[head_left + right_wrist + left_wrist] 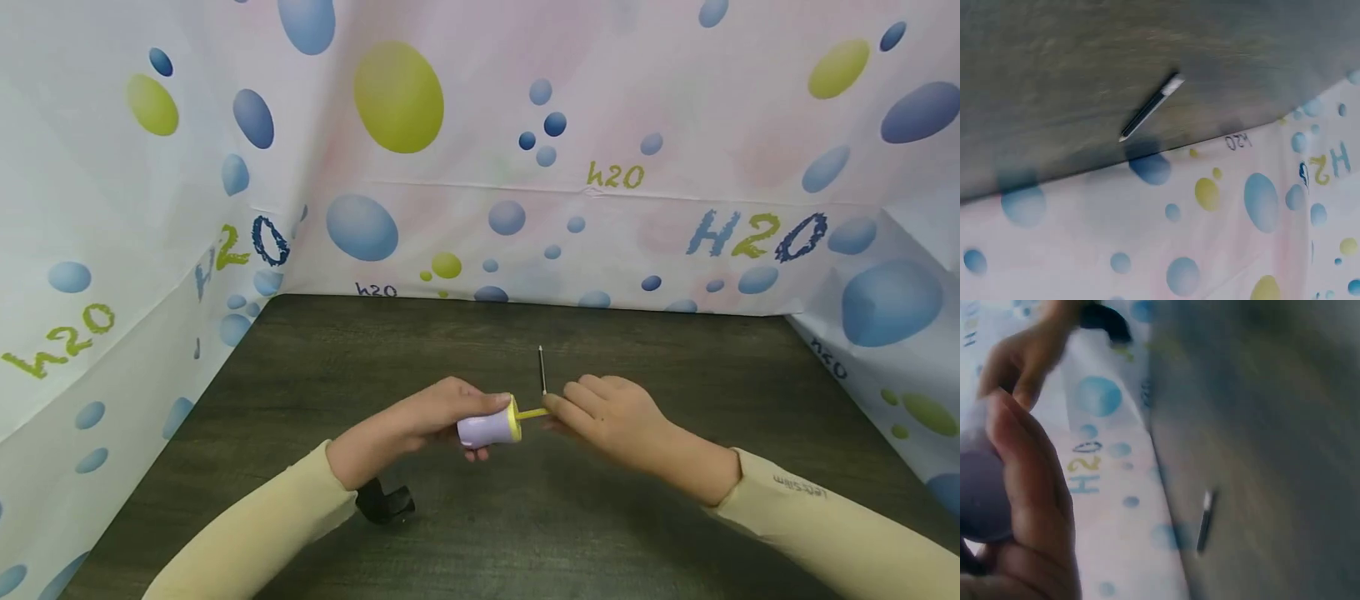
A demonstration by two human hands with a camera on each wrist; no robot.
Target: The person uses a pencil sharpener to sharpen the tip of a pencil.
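Observation:
My left hand (438, 408) grips a small lilac cylinder (483, 431) with a yellow rim, its thumb on top; the rim end faces right. From that end a thin yellow stick (531, 413) sticks out, its outer end pinched by my right hand (603, 414). Whether the stick is joined to the cylinder or only inserted is hidden. In the left wrist view part of the lilac cylinder (982, 494) shows behind the fingers. A dark pen or pencil (1150, 107) with a pointed tip and a silvery end lies on the table beyond the right fingers.
The dark wood-grain table (337, 350) ends at a white backdrop (480, 108) with blue and green bubbles and lettering. It rises behind and on both sides. A black mount (386, 504) hangs under the left wrist.

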